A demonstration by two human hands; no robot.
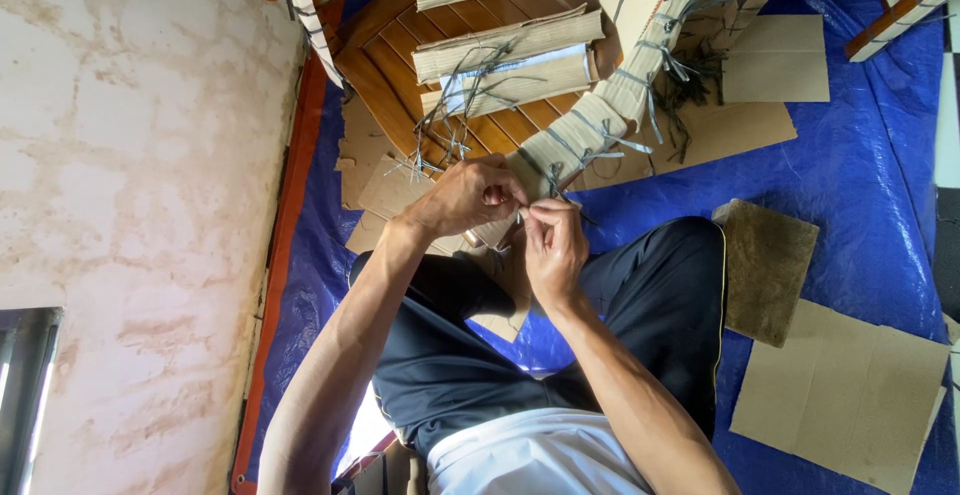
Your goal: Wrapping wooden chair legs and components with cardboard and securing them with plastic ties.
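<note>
Above the lap of a seated person in dark trousers, the left hand [468,195] and right hand [553,245] meet, each grip pinched together on a thin grey plastic strap [553,180] tied around a cardboard-wrapped curved wooden furniture leg [600,120]. Behind it lies a round slatted wooden seat [400,65], all resting on a blue plastic tarpaulin [860,155] strewn with flat brown cardboard pieces [840,395].

Stained plaster wall [130,155], blue tarp [870,175] over the floor.

Dark trousers, white shirt, bare forearms
</note>
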